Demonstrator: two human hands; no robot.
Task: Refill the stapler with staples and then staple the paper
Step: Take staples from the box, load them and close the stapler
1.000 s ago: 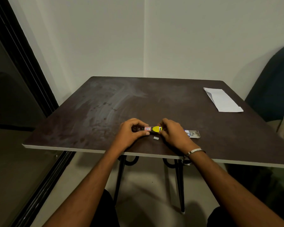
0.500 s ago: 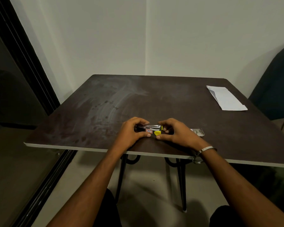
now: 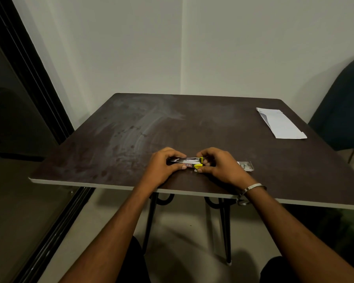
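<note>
Two hands meet at the near middle of the table (image 3: 213,123), and between them we hold the stapler (image 3: 189,162), which sits low over the tabletop close to the near edge. Our left hand (image 3: 164,167) has its fingers curled round the stapler's left end, clamped on it; our right hand (image 3: 219,166) has thumb and fingers pinched on the right end, where the yellow part (image 3: 198,166) shows. The top looks lifted a little off the base, so we judge the refill is under way, though we cannot tell whether staples are already in the channel; that part is too small to read. Just right of our right hand lies the staple box (image 3: 246,166), and the paper (image 3: 280,123) rests well apart, at the far right of the table. Several things could go wrong from here. If our right pinch slips, the sprung part could snap back and nip a fingertip or throw the strip out. A strip set crooked would likely jam at the first press. We work near the table's edge, so a dropped strip could fall to the floor. The light is dim, which makes aligning the small parts harder. The paper is a long reach away.
</note>
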